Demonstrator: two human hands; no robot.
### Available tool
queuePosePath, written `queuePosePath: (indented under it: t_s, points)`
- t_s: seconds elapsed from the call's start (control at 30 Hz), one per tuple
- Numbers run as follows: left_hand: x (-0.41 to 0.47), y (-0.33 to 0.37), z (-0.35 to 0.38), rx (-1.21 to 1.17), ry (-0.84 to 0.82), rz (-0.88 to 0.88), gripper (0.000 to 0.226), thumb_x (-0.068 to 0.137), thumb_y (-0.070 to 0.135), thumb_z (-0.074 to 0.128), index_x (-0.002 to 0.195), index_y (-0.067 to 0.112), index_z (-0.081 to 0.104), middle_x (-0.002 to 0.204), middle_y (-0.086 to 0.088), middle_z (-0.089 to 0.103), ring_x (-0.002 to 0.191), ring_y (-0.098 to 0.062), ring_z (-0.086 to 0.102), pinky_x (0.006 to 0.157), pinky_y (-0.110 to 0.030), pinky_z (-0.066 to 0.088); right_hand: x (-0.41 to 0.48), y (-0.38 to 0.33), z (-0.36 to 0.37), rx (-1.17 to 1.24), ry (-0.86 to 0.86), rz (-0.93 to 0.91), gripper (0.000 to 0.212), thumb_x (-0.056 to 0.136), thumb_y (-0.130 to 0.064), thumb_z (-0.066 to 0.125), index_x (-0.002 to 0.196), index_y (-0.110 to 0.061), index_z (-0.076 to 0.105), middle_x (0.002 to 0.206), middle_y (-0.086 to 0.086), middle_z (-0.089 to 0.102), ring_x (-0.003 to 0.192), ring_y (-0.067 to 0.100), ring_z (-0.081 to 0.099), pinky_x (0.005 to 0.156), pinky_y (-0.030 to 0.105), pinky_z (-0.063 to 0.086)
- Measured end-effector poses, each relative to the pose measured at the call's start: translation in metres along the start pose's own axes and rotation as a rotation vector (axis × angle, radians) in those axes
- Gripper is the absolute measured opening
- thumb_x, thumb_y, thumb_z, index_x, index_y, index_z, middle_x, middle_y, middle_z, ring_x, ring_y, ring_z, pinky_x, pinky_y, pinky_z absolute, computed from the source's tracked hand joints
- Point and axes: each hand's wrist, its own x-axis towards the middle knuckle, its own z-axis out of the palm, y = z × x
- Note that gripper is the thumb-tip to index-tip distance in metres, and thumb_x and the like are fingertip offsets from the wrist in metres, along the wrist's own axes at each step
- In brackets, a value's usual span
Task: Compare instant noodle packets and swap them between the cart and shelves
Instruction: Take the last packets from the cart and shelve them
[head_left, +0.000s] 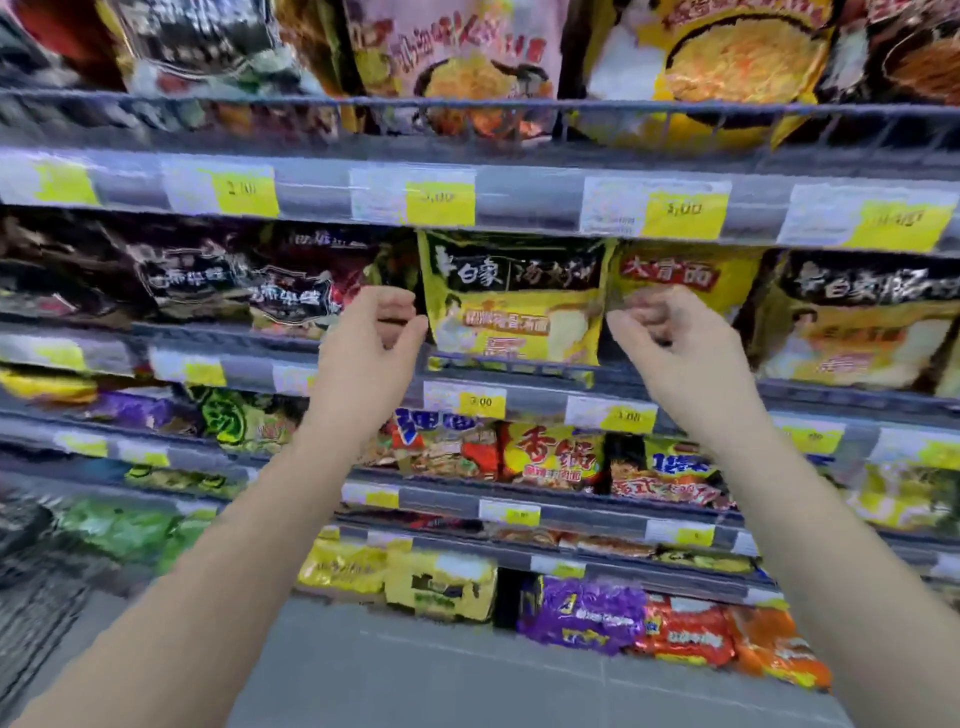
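A yellow instant noodle packet (514, 301) with a black top band stands upright on the second shelf, behind the wire rail. My left hand (371, 338) is raised just beside its left edge, thumb and curled fingers apart with a gap between them, holding nothing. My right hand (662, 330) is at the packet's right edge, blurred, its fingers curled in. I cannot tell whether they touch the packet. A second yellow packet (685, 273) stands behind my right hand.
Shelves (519, 205) with yellow price tags run across the view, packed with noodle packets: dark ones (218, 280) at left, red and orange ones (550, 454) below. A blurred dark wire mesh (31, 597), possibly the cart, is at bottom left. Grey floor (415, 670) lies below.
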Motion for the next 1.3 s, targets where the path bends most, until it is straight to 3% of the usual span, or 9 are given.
queuePosePath:
  t_s: [0.1,0.27,0.37,0.5,0.77,0.93,1.13,1.23,1.3]
  points:
    - [0.021,-0.008,0.007,-0.024,-0.050,-0.006,0.035,0.104,0.031,0.057,0.137,0.021,0.053,0.099,0.005,0.072,0.077,-0.007,0.071,0.078,-0.039,0.062,0.007,0.005,0.013,-0.073,0.030,0.018,0.022,0.098,-0.037,0.068,0.116,-0.027,0.062,0.099,-0.022,0.066,0.083,-0.012,0.063,0.082,0.019,0.053]
    - [0.041,-0.021,0.022,-0.023,-0.111,-0.040,0.027,0.107,0.028,0.051,0.133,0.021,0.055,0.080,0.000,0.074,0.049,-0.006,0.064,0.052,-0.019,0.049,0.017,0.016,0.030,-0.140,0.029,0.052,0.036,0.099,-0.038,0.065,0.128,-0.017,0.062,0.110,-0.006,0.071,0.096,0.012,0.068,0.090,0.038,0.058]
    - [0.046,-0.025,0.028,-0.038,-0.101,-0.028,0.014,0.105,0.025,0.053,0.117,0.019,0.059,0.080,-0.001,0.073,0.043,-0.004,0.060,0.042,-0.015,0.045,0.021,0.023,0.035,-0.242,0.021,0.040,0.024,0.101,-0.034,0.063,0.116,-0.016,0.068,0.097,-0.006,0.069,0.087,0.010,0.065,0.074,0.022,0.051]
    - [0.049,-0.030,0.028,0.008,-0.055,0.036,0.010,0.105,0.026,0.055,0.112,0.020,0.060,0.082,-0.001,0.072,0.052,0.006,0.061,0.051,-0.025,0.047,0.027,0.027,0.034,-0.327,0.035,0.008,0.016,0.101,-0.030,0.063,0.105,-0.016,0.070,0.090,-0.006,0.069,0.085,0.018,0.068,0.073,0.027,0.046]
    - [0.050,-0.028,0.025,0.090,-0.047,0.048,0.007,0.104,0.028,0.056,0.108,0.023,0.058,0.093,0.001,0.068,0.063,0.006,0.063,0.057,-0.018,0.039,0.028,0.023,0.033,-0.338,-0.006,-0.011,0.015,0.102,-0.026,0.062,0.098,-0.013,0.067,0.084,0.000,0.071,0.083,0.023,0.067,0.069,0.030,0.046]
    - [0.059,-0.012,0.018,0.009,-0.015,0.107,0.011,0.103,0.033,0.058,0.111,0.027,0.057,0.095,0.014,0.067,0.061,0.011,0.064,0.060,-0.019,0.041,0.034,0.013,0.022,-0.227,0.011,-0.027,0.013,0.101,-0.040,0.063,0.103,-0.028,0.065,0.090,-0.018,0.066,0.086,0.002,0.062,0.066,0.011,0.041]
    - [0.063,-0.007,0.023,0.003,0.039,0.101,0.011,0.103,0.033,0.059,0.106,0.023,0.056,0.093,0.002,0.068,0.058,0.008,0.062,0.051,-0.018,0.038,0.040,0.010,0.027,-0.139,0.078,-0.037,0.013,0.101,-0.035,0.064,0.092,-0.026,0.064,0.081,-0.017,0.063,0.077,0.009,0.061,0.068,0.026,0.045]
    - [0.061,-0.009,0.023,0.025,0.056,0.081,0.014,0.103,0.034,0.059,0.109,0.022,0.059,0.089,0.000,0.069,0.052,0.013,0.057,0.051,-0.015,0.036,0.041,0.011,0.027,-0.157,0.080,-0.022,0.013,0.101,-0.034,0.063,0.092,-0.025,0.064,0.080,-0.018,0.061,0.072,-0.001,0.055,0.060,0.018,0.042]
    - [0.055,-0.009,0.023,0.010,0.054,0.076,0.023,0.102,0.037,0.060,0.117,0.020,0.060,0.094,0.002,0.069,0.064,0.010,0.062,0.058,-0.020,0.040,0.039,0.012,0.028,-0.159,0.075,-0.012,0.012,0.101,-0.035,0.062,0.099,-0.024,0.067,0.083,-0.019,0.063,0.074,-0.005,0.056,0.058,0.010,0.040]
